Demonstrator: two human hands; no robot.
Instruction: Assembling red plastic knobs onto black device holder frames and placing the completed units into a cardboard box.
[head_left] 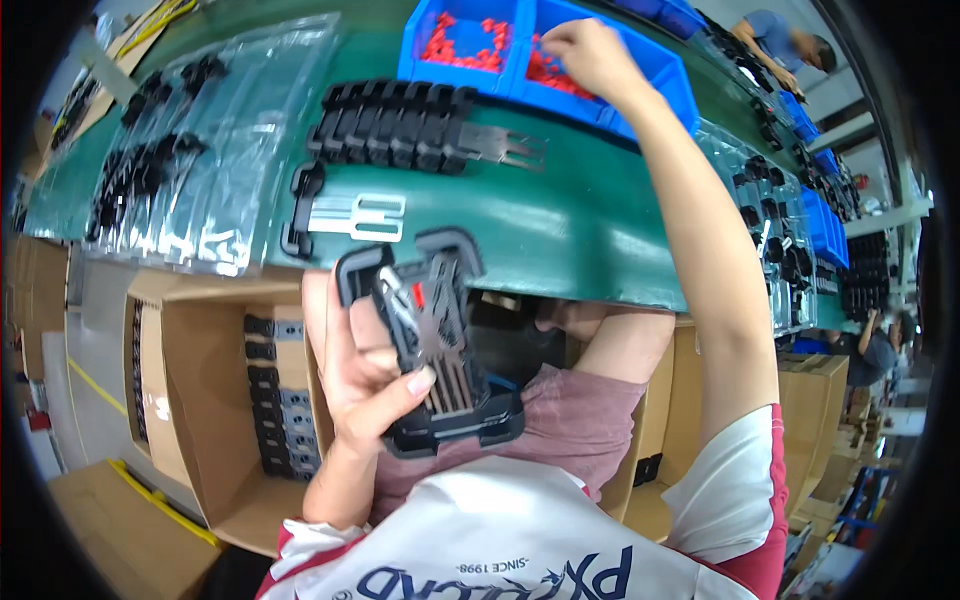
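My left hand is wrapped round a black plastic bracket with corner grips at both ends and a slotted metal plate in its middle, held tilted above my lap. A small red piece shows inside its upper part. My right hand reaches over a divided blue bin, fingers curled together above its right compartment. Small red plastic parts lie just below the fingers; whether one is pinched is hidden. More red parts fill the left compartment.
On the green table stand a nested row of black brackets and a single bracket end with a slotted metal plate. Plastic sheeting with black parts covers the left. Cardboard boxes stand below the edge. Other people work farther right.
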